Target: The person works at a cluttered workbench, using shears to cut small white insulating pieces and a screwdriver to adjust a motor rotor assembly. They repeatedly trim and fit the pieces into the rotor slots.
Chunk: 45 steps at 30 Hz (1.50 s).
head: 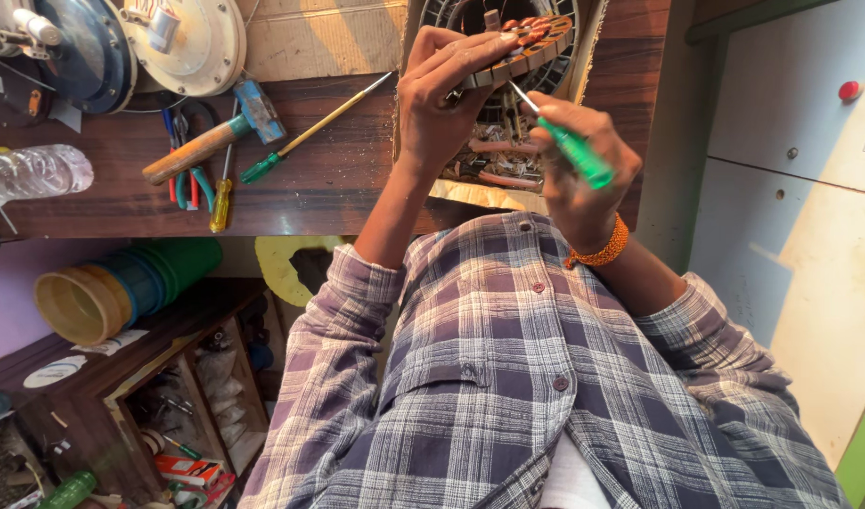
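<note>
Green-handled screwdriver [576,151] sits clenched in the right hand [583,174], its tip touching the round motor part [522,47] that the left hand [442,99] grips above the tabletop [338,179].

We see warm, low light entering from the right, which brightens the pale cabinet doors [809,217] and both hands while the lower left corner under the wooden workbench [150,188] sits in deep shadow. We note soft glare on the plastic bottle [32,172] at the left edge. Focus is fairly sharp at centre; wide-angle distortion bends lines toward the frame edges.
</note>
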{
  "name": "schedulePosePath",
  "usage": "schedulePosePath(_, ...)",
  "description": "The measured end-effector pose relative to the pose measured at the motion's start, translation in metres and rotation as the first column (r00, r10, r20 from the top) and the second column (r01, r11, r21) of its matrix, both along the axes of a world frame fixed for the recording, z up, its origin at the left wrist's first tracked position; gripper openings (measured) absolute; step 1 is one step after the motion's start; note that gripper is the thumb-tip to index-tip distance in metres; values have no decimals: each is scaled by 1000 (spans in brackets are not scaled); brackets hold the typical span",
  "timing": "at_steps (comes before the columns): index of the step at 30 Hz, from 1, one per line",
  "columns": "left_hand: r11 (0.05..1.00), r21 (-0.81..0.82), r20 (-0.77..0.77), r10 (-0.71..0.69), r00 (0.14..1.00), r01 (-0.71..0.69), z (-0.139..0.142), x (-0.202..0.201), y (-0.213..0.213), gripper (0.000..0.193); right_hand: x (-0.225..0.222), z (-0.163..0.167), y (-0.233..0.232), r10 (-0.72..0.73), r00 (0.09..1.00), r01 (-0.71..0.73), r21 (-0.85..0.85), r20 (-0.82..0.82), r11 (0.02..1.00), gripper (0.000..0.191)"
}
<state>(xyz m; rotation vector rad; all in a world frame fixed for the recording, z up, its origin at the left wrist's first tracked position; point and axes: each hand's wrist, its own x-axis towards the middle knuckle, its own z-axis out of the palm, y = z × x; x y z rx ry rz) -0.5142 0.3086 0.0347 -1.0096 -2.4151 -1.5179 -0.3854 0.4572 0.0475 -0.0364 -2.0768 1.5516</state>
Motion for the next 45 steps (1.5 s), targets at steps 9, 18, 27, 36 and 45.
schedulePosePath(9, 999, -41, 2, 18, 1000, -18, 7, 4, 8, 55, -4, 4, 7, -4, 987, 111, -661, 162, 742, 33)
schedulePosePath(18, 999, -23, -22, 23, 999, -23, 3, 4, 7, 57, 5, -1, 2, 33, 999, -28, 226, -22, 974, 26)
schedulePosePath(27, 1000, -13, -69, 27, 997, -28, -3, 3, 8, 55, -2, -1, 3, 146, 982, -77, 462, -116, 884, 42)
schedulePosePath(36, 996, -39, -111, -87, 990, 83, -3, -9, 4, 61, 9, 23, 36, 146, 988, -149, 72, 49, 986, 24)
schedulePosePath(45, 981, -121, -16, -156, 988, 153, 20, -10, -5, 54, 57, -27, 62, -68, 949, 119, -153, 308, 981, 48)
